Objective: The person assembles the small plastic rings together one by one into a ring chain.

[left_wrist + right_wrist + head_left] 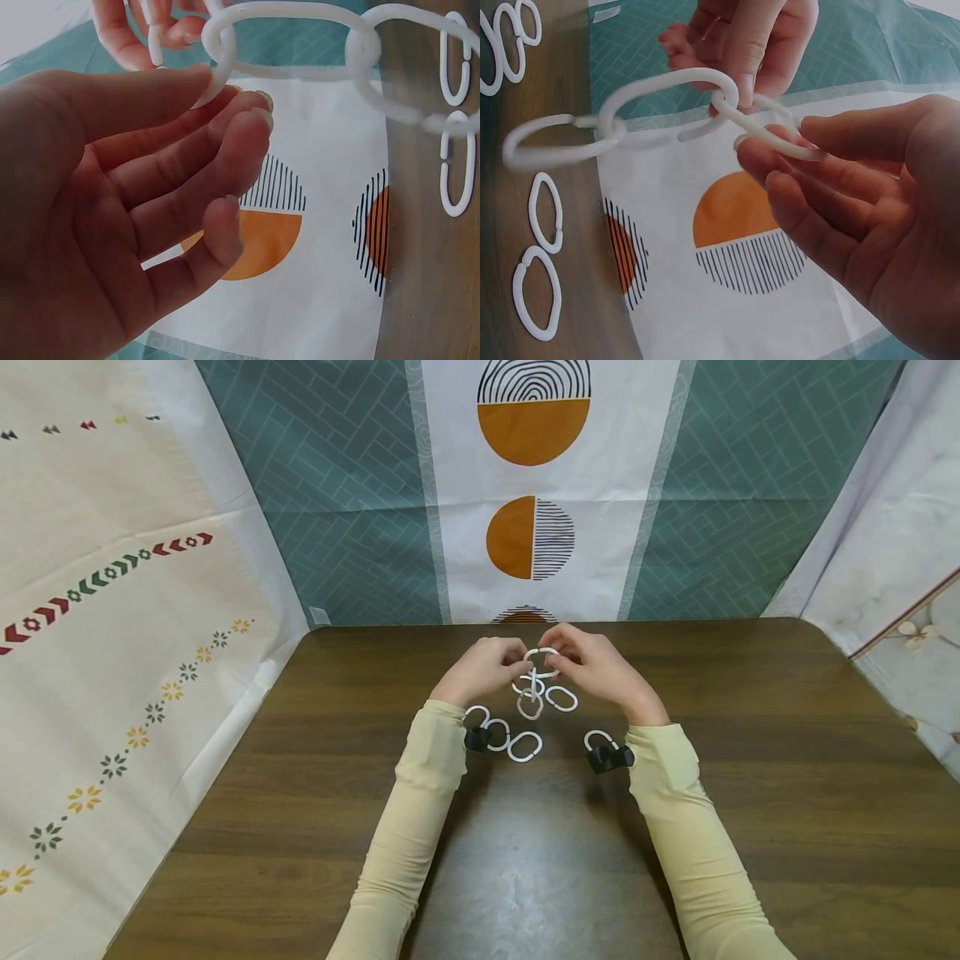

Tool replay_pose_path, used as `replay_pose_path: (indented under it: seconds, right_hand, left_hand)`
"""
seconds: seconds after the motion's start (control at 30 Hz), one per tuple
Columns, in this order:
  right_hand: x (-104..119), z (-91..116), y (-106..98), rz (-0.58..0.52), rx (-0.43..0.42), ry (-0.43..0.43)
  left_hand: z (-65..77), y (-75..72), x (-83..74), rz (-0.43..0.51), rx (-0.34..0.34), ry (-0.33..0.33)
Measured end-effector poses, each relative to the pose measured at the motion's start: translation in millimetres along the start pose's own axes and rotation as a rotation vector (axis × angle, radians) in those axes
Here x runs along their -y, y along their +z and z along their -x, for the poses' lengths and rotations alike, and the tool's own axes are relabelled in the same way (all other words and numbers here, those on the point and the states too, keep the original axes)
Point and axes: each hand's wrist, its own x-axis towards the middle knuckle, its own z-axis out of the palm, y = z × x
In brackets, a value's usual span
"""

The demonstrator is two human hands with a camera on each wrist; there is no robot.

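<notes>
Above the far part of the table, both hands hold a short chain of white plastic C-shaped links. My right hand (596, 670) pinches one link (765, 135) between thumb and fingers. That link passes through a second link (667, 78), from which a third link (551, 157) hangs. My left hand (483, 670) pinches with thumb and index finger where the first two links meet; its other fingers are loosely bent. Whether the held link's gap is closed is hidden by the fingers. Just beyond the hands on the right lies a loose link (576, 700).
On the brown wooden table (300, 827), several more loose links lie nearer the body, one (540, 745) between the forearms and another (587, 739) by the right wrist. Black wrist cameras (609, 758) sit on both wrists. A patterned cloth (360, 527) hangs behind the far edge.
</notes>
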Motion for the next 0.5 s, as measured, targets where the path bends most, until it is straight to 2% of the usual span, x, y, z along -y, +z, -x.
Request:
replay_pose_path:
  seconds: [0.13, 0.3, 0.5]
  right_hand:
    - [-0.8, 0.0, 0.1, 0.011, 0.01, 0.007]
    - [-5.1, 0.2, -1.0, 0.008, 0.009, 0.036]
    - [-26.4, -1.6, 5.1, 0.062, 0.034, 0.1]
  left_hand:
    - [0.4, -1.7, 2.4, -0.018, -0.022, 0.019]
    - [0.0, -3.7, 7.9, -0.026, -0.022, 0.012]
    - [2.1, -7.8, 11.7, -0.036, -0.036, 0.0]
